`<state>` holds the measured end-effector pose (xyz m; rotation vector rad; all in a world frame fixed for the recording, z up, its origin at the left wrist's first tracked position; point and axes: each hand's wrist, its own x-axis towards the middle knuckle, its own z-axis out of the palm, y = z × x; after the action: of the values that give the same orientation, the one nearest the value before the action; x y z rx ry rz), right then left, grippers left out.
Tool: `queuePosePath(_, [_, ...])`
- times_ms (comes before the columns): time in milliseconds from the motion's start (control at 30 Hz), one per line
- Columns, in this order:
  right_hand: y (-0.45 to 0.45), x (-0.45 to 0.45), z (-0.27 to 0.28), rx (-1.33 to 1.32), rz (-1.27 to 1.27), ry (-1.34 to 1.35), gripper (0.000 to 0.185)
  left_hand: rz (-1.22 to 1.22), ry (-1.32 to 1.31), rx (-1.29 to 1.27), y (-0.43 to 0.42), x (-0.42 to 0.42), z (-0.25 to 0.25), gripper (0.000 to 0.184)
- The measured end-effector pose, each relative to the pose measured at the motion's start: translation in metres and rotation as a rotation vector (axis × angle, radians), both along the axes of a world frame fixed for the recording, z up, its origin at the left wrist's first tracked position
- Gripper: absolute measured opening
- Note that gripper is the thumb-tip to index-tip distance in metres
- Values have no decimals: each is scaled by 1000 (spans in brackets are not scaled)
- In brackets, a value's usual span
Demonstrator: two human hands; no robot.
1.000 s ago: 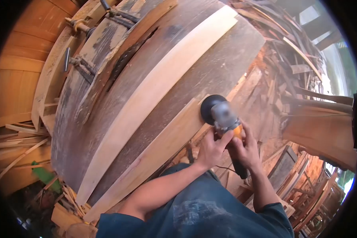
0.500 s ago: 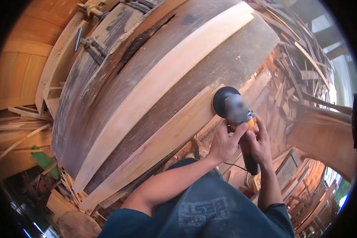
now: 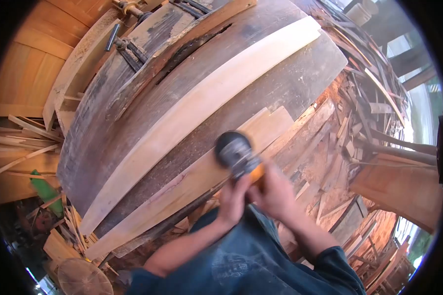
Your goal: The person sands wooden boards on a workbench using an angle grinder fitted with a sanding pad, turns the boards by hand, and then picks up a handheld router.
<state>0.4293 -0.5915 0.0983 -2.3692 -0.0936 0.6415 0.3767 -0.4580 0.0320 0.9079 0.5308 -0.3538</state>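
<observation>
Power tool (image 3: 243, 163), partly blurred, over near board (image 3: 177, 191); contact unclear. Left hand (image 3: 233, 200) and right hand (image 3: 275, 192) together, both clamped round its body. Curved board (image 3: 197, 105) beyond near board.

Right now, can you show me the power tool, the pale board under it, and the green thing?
Power tool (image 3: 241, 158): head view, on its grey metal head.
Pale board (image 3: 184, 185): head view, middle of its broad face.
Green thing (image 3: 46, 194): head view, on its middle.
</observation>
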Motion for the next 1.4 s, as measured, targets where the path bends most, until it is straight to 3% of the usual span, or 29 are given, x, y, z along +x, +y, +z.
queuePosePath(100, [-50, 44, 16, 19, -282, 2, 65, -162, 14, -97, -62, 79, 5, 44])
queuePosePath(133, [-71, 45, -5, -119, -210, -258, 58, -151, -60, 9, -83, 89, -6, 50])
queuePosePath(200, [-69, 47, 2, -114, -272, -196, 57, -256, -22, 147, -80, 90, 18, 40])
queuePosePath(267, [-52, 29, 1, -82, -257, -25, 60, -86, -99, 37, -71, 55, 2, 42])
queuePosePath(300, [-32, 21, 8, -141, -177, 44, 64, 3, -126, -49, -51, 39, 11, 44])
queuePosePath(367, [8, 3, 7, -138, 8, 120, 77, -15, -2, 118, -3, 0, 22, 42])
queuePosePath(400, [28, -4, 7, -36, 90, 96, 80, 2, 125, -1, 23, -30, 4, 47])
queuePosePath(467, [57, -4, 11, -83, 254, 126, 77, 120, 88, -68, 49, -38, 16, 53])
queuePosePath(533, [61, 3, 6, -123, 243, 142, 73, 181, 108, -27, 47, -26, 16, 57])
queuePosePath(600, [33, 21, -2, -106, 203, 22, 72, -46, 68, -106, 44, -8, -1, 59])
queuePosePath(633, [18, 39, 13, -163, 124, 93, 65, -145, 61, -147, 38, 11, 5, 60])
queuePosePath(667, [-2, 49, 11, -204, 47, 21, 64, -81, -1, -171, 27, 22, 10, 61])
queuePosePath(700, [-19, 67, 17, -292, -53, 115, 64, -99, -61, -72, 29, 24, 11, 57])
queuePosePath(733, [-45, 71, 5, -263, -123, -41, 61, -116, -119, 27, 32, 23, 11, 52])
queuePosePath(867, [-82, 85, 11, -259, -196, -148, 62, -60, -199, 599, 92, -19, -32, 45])
queuePosePath(967, [-62, 67, 4, -279, -186, -178, 62, 170, -277, 1008, 156, -54, -54, 33])
queuePosePath(1067, [-22, 41, 4, -268, -204, -177, 65, 298, -180, 1307, 230, -100, -57, 28])
queuePosePath(1167, [33, -6, 6, -261, -166, -91, 66, 183, -87, 1620, 317, -175, -71, 24])
queuePosePath(1300, [133, -86, 4, -301, -41, 28, 72, 90, -39, 1826, 419, -273, -95, 29])
queuePosePath(1400, [218, -151, -6, -212, 169, 48, 75, 64, -26, 1801, 459, -312, -101, 27])
